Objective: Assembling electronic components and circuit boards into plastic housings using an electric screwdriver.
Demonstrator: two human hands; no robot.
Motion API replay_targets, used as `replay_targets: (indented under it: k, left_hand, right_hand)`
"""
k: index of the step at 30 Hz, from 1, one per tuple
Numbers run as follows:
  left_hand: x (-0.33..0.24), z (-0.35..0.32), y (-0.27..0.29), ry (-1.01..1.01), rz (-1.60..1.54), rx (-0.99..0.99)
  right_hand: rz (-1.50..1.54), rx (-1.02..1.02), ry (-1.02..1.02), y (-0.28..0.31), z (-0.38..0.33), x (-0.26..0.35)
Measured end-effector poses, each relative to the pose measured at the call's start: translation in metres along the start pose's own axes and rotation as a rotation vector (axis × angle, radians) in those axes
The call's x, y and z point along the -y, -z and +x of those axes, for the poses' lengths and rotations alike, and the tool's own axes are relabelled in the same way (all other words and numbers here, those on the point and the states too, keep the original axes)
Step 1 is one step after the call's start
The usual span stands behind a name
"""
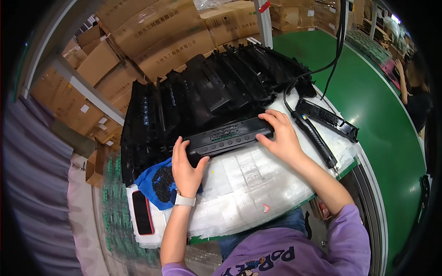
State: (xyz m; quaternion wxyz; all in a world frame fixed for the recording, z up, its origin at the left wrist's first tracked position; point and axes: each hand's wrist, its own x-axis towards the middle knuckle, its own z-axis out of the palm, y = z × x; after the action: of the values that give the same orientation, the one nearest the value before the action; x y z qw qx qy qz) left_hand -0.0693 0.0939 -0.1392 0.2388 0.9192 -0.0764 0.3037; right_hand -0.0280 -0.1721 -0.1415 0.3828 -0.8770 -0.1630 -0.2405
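My left hand (186,171) and my right hand (282,139) grip the two ends of a long black plastic housing (230,138). Thumbs rest along its near edge, with the fingers over the far side. A row of round buttons runs along its near face, and a grid of openings sits in its middle. Beside my left wrist, which wears a light-strapped watch, lies a blue cloth (146,180) bearing a heap of small black screws (163,184). A black electric screwdriver (317,140) rests to the right of my right hand, its cord leading upward.
Black plastic parts (212,85) are piled at the back of the white-covered table (239,184). A black panel (327,118) lies at right, and a red-edged phone (142,212) at left. Beyond are stacked cartons (170,32), a green belt (382,110) and another person's arm (402,80).
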Motion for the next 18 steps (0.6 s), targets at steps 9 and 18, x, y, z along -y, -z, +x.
replay_targets:
  k: [9, 18]
  left_hand:
    - [-0.011, -0.006, -0.004, 0.008, 0.05, -0.043]
    - [-0.013, -0.004, 0.002, -0.029, 0.063, -0.075]
  right_hand:
    - [-0.005, 0.027, 0.02, -0.002, -0.005, 0.001]
    - [-0.082, 0.066, 0.025, -0.008, -0.006, 0.005]
